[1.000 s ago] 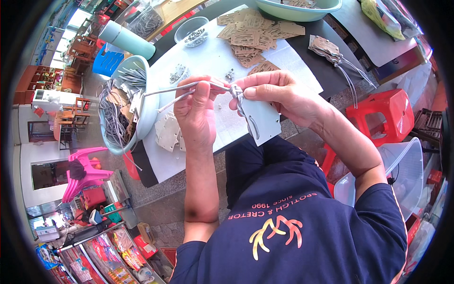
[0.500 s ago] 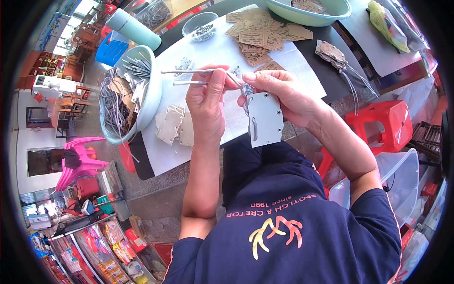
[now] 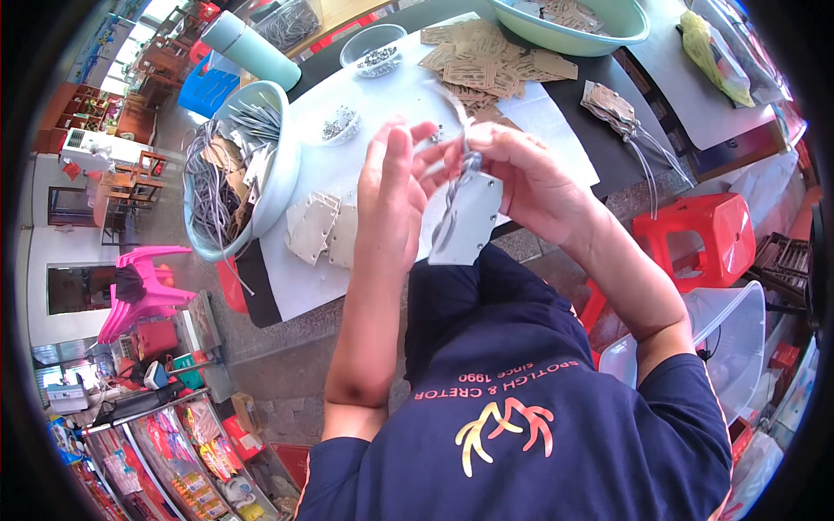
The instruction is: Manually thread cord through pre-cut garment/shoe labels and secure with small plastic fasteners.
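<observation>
A pale rectangular eyelet card (image 3: 471, 217) hangs tilted in front of my chest, with grey cord (image 3: 470, 161) threaded through it and bunched in a twist at its top. My right hand (image 3: 530, 178) is closed on the cord just above the card. The loose cord ends stick up past my fingers and are blurred. Beside the card, my left hand (image 3: 393, 187) is open, thumb raised and fingers stretched toward the cord. Whether its fingertips touch the cord is hard to tell. Similar pale cards (image 3: 314, 227) lie on the white sheet left of my left wrist.
At left stands a light-blue basin (image 3: 291, 165) of grey cords and cards. Small clear dishes (image 3: 340, 130) hold metal bits. Brown cards (image 3: 486, 65) are piled at the back, near a green basin (image 3: 565, 39). Corded cards (image 3: 610, 108) lie at right, above a red stool (image 3: 695, 239).
My left hand has let go of the cord ends and opened. The ends now point upward instead of left. The card has shifted slightly left and tilted in my right hand.
</observation>
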{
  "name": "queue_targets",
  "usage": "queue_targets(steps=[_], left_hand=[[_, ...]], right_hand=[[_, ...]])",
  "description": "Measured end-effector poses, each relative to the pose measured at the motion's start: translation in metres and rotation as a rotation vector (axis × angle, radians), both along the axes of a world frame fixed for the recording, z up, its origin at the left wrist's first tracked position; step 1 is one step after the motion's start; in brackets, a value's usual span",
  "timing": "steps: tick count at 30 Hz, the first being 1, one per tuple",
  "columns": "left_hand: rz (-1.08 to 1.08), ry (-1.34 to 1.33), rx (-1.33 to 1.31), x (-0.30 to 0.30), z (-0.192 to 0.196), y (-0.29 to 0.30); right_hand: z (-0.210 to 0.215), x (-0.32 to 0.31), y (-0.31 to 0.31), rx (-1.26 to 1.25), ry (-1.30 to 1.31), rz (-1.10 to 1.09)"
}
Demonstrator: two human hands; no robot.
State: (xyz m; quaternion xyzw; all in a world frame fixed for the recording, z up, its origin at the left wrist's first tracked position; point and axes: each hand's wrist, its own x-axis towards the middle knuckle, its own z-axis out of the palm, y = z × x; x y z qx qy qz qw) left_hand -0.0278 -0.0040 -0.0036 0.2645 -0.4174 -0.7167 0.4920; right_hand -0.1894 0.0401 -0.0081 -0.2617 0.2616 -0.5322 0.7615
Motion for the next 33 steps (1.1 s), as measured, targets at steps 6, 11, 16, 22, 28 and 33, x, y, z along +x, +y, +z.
queue_targets(steps=[6, 11, 16, 22, 28, 33], left_hand=[[-0.097, -0.273, -0.28, 0.008, 0.009, 0.021], [-0.052, -0.371, -0.32, 0.008, 0.014, 0.01], [-0.33, -0.22, 0.005, 0.029, 0.015, -0.002], [-0.383, -0.206, 0.002, 0.028, 0.013, -0.001], [-0.363, -0.312, -0.036, 0.03, 0.014, 0.002], [-0.424, -0.229, 0.011, 0.028, 0.016, 0.004]], right_hand=[[0.008, 0.008, 0.005, -0.105, 0.166, -0.334], [0.01, 0.008, 0.005, -0.062, 0.256, -0.348], [0.007, 0.0, 0.004, -0.062, 0.236, -0.225], [0.007, -0.005, 0.007, -0.046, 0.288, -0.13], [-0.002, -0.006, 0.007, 0.007, 0.269, -0.117], [-0.005, -0.004, 0.007, -0.023, 0.135, -0.063]])
